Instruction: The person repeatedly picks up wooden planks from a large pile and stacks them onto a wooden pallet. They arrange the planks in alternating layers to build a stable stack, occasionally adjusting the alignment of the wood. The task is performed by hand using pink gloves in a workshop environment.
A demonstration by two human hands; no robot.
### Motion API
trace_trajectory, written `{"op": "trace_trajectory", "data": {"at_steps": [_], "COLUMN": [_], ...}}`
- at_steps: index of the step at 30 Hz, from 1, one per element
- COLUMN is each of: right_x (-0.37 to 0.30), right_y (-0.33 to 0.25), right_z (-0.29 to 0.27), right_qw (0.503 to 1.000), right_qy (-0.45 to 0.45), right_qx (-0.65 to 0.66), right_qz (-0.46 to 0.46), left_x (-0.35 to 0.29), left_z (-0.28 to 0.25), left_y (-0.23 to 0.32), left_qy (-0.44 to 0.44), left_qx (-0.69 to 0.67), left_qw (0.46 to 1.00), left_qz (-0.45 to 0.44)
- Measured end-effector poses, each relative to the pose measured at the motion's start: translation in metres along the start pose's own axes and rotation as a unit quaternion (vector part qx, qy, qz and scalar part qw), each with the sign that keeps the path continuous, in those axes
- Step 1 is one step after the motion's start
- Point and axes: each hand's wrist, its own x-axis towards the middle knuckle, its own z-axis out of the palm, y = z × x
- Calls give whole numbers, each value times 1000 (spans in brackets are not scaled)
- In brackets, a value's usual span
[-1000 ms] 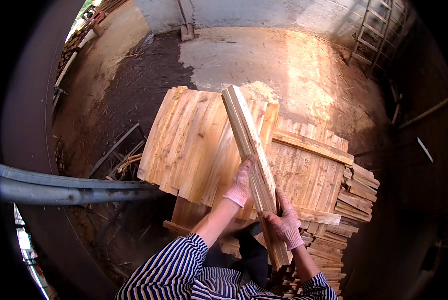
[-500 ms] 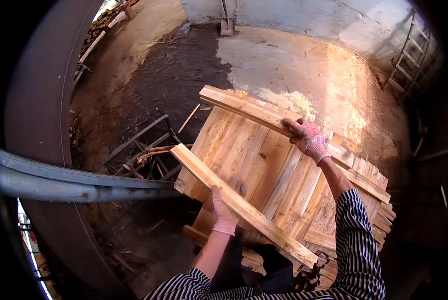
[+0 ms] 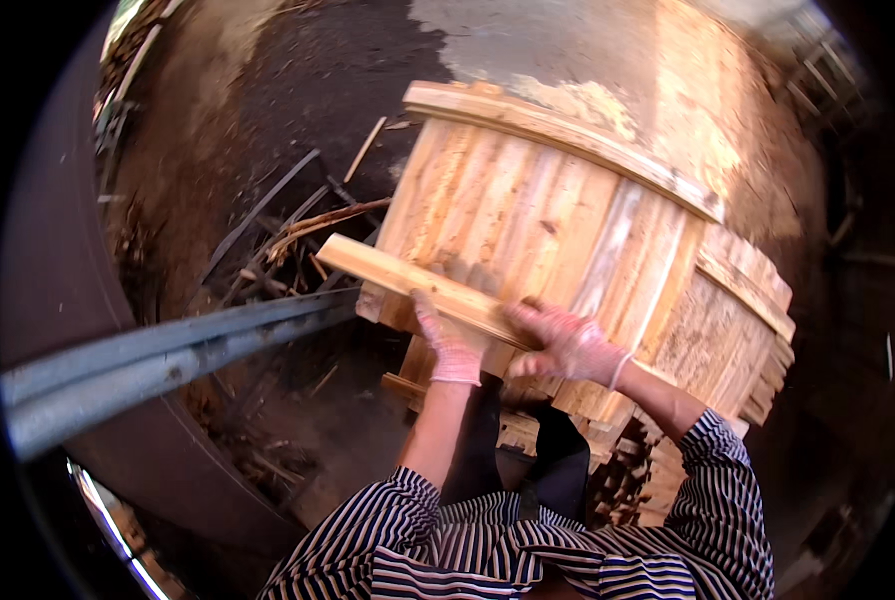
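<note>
Two gloved hands share one pale wooden batten (image 3: 408, 275) in the head view, which lies slantwise over the near edge of a layer of planks (image 3: 538, 215); whether it touches them, I cannot tell. The left hand (image 3: 454, 345) is closed on its middle, thumb on the near side and dark fingertips beyond it. The right hand (image 3: 573, 345) grips its right end, fingers over the top and thumb toward the body. A second batten (image 3: 558, 135) runs across the far ends of the planks. To the right, a lower stack of boards (image 3: 723, 320) carries a crosspiece (image 3: 743, 290). On the left are a blue-grey metal rail (image 3: 188, 345) and a heap of scrap sticks (image 3: 293, 240). Striped sleeves (image 3: 368, 535) cover the upper arms.
</note>
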Motion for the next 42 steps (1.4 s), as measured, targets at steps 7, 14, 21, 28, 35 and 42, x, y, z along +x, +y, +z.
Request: {"op": "trace_trajectory", "data": {"at_steps": [7, 14, 21, 28, 35, 42], "right_x": [-28, -21, -88, -307, -533, -624], "right_y": [13, 49, 16, 46, 90, 57], "right_z": [20, 149, 145, 272, 441, 569], "right_qw": [981, 888, 816, 576, 184, -64], "right_qy": [187, 437, 563, 635, 520, 586], "right_qx": [-50, -116, 113, 229, 478, 535], "right_qz": [11, 77, 69, 461, 683, 605], "left_x": [-63, -117, -66, -178, -272, -313], "left_z": [9, -144, -220, -146, -131, -131], "left_y": [0, -13, -62, -194, -338, -442], "left_qy": [-66, -283, -280, -230, -195, -261], "left_qx": [199, 568, 659, 769, 785, 788], "left_qw": [923, 540, 471, 321, 359, 348], "left_qz": [-324, -554, -515, -503, -465, -436]}}
